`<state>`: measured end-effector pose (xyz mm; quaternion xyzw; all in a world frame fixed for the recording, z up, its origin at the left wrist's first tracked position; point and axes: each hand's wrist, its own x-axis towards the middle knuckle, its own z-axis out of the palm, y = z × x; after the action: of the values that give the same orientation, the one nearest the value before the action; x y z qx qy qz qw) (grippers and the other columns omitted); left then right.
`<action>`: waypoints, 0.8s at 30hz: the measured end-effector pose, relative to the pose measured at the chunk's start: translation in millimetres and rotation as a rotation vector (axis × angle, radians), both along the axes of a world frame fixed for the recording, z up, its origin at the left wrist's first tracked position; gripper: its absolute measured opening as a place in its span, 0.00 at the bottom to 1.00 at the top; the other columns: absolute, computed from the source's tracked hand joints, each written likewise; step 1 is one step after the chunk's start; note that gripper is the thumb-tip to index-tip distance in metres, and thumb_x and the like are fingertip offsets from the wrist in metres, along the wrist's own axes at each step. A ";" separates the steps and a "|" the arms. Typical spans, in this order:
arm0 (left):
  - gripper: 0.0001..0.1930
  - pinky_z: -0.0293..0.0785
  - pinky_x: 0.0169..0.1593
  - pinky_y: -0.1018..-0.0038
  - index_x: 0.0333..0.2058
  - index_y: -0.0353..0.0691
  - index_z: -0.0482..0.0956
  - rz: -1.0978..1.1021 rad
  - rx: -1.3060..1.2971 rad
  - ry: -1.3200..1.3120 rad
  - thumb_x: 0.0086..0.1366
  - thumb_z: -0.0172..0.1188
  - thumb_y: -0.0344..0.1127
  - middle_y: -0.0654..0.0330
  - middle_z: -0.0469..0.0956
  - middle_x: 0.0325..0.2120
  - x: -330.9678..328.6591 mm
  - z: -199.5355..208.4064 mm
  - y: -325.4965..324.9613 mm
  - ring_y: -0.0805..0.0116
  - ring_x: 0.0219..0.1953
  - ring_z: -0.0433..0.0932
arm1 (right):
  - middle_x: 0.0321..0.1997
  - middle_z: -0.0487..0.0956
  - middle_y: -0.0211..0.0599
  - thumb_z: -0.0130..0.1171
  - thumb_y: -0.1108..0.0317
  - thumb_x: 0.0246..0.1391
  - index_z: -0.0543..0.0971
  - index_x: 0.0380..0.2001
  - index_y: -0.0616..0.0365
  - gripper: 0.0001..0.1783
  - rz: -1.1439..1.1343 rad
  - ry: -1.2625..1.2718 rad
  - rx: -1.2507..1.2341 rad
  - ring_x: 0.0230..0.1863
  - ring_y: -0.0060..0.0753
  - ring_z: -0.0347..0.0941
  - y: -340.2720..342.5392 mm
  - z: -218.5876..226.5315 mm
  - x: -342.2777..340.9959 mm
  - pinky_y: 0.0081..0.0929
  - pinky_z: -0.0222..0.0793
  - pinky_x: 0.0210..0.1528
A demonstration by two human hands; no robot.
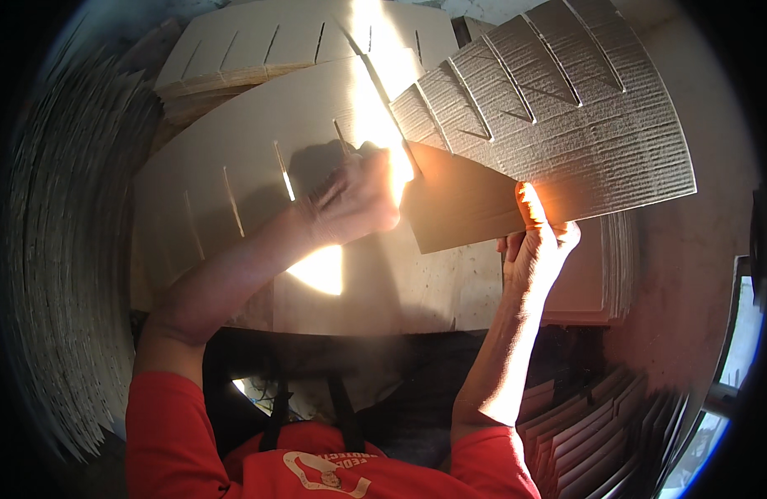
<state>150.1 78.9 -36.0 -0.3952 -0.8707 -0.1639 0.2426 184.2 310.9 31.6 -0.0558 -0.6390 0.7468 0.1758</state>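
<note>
My right hand (537, 245) pinches the lower edge of a slotted corrugated cardboard sheet (633, 141), its thumb on the upper face. This sheet is raised and tilted at the right, with ridged texture and several parallel slits along its far side. Beside its left edge, my left hand (358, 195) is closed over the table area, fingers curled. Glare and the hand itself hide what those fingers grip. Under the left hand lies another slotted cardboard sheet (184, 166), smooth-faced, with several slits and a strip of bright sunlight across it.
A tall stack of cardboard sheets (63, 249) stands along the left. Another slotted stack (234, 50) lies at the back. More cardboard (621, 266) is piled under the raised sheet, and several upright pieces (591, 441) stand at the lower right. The table's front edge (367, 328) is near me.
</note>
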 end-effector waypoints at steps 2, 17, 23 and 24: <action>0.14 0.73 0.28 0.57 0.29 0.24 0.71 -0.023 0.018 0.001 0.42 0.58 0.27 0.43 0.67 0.27 -0.1 0.6 1.7 0.50 0.23 0.73 | 0.15 0.71 0.27 0.70 0.68 0.50 0.78 0.21 0.61 0.12 -0.010 0.001 -0.010 0.07 0.14 0.55 0.0 -3.0 0.2 0.17 0.52 0.08; 0.08 0.66 0.23 0.74 0.26 0.26 0.73 -0.009 -0.172 0.341 0.44 0.56 0.22 0.47 0.71 0.30 12.9 -1.9 -4.7 0.69 0.26 0.64 | 0.14 0.72 0.27 0.72 0.69 0.47 0.78 0.19 0.60 0.12 -0.050 -0.108 -0.005 0.04 0.15 0.53 8.6 -7.0 -2.2 0.19 0.54 0.06; 0.12 0.72 0.25 0.60 0.25 0.30 0.74 0.074 -0.046 -0.018 0.39 0.60 0.30 0.48 0.67 0.26 18.4 -14.6 1.8 0.54 0.25 0.74 | 0.13 0.69 0.25 0.70 0.71 0.49 0.77 0.21 0.61 0.11 -0.054 -0.062 0.030 0.06 0.14 0.55 -6.2 -5.8 0.9 0.19 0.52 0.08; 0.11 0.72 0.24 0.60 0.24 0.30 0.73 0.098 -0.015 -0.033 0.38 0.60 0.29 0.47 0.67 0.26 16.1 -20.5 -0.6 0.54 0.24 0.74 | 0.14 0.70 0.26 0.70 0.70 0.49 0.78 0.23 0.62 0.10 -0.002 -0.043 0.004 0.07 0.15 0.55 -6.3 -4.5 1.7 0.19 0.52 0.08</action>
<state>166.2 78.4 -56.5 -0.3510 -0.8942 -0.1519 0.2328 186.0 304.6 27.1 -0.0721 -0.6441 0.7439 0.1629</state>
